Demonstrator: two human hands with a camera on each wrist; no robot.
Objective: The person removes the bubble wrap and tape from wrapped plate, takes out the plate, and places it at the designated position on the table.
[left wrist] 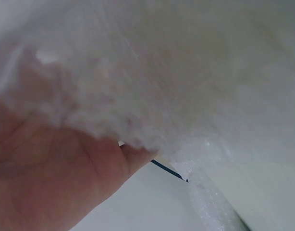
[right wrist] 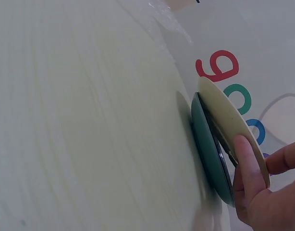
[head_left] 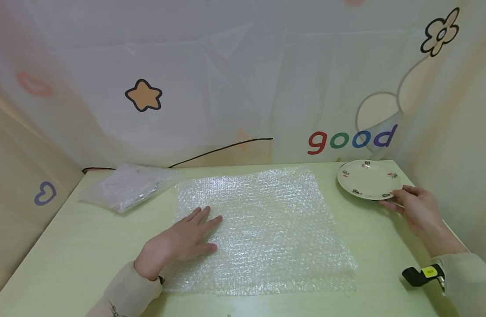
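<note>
Plate [head_left: 369,179], rim pinched by the right hand [head_left: 419,211], tilts over a green dish [right wrist: 207,149] as the left hand [head_left: 177,242], fingers spread, likely steadies the bubble wrap [head_left: 274,233]!

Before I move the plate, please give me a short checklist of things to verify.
1. Right hand grips the plate by its rim: ok.
2. Plate clear of the green dish: cannot tell; one edge is raised.
3. Bubble wrap spread out on the table: ok.
4. Left hand pressing the bubble wrap: cannot tell; fingers spread over it.
5. Plate over the bubble wrap: not ok, it is beside.
</note>
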